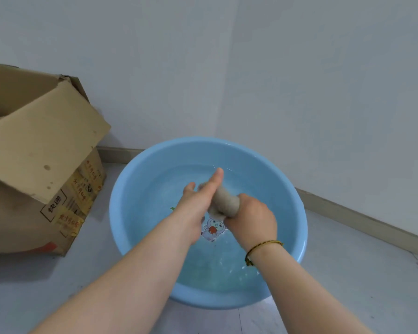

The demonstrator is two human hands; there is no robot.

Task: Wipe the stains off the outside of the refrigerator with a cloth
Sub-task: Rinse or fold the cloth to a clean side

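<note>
**Wringing the cloth over the basin: prep step, no wiping yet**

The right hand (251, 218) is closed in a fist around the near end of the grey-brown, rolled-up fabric cloth (226, 201). The left hand (197, 203) grips the far end; one finger sticks out straight past the roll and the rest look wrapped on it, though they are partly hidden.

The cloth is twisted into a short thick roll. Its long axis runs diagonally, near end toward the basin's right side and far end toward the far-left rim. It is held roughly level in the air over the middle of the round light-blue plastic basin (140, 184), apparently just clear of the shallow water (215, 268).

Judged step: squeezing out the wet cloth. The refrigerator is not in view, so the wiping looks still to come. The next move likely calls for opposite twists of the two wrists until dripping stops. After that the roll must be shaken open to a flat face and carried to the fridge.

The basin sits on the pale floor (58, 285) near the wall corner. A brown cardboard box (34, 145) with open flaps stands near the basin's left rim.
</note>
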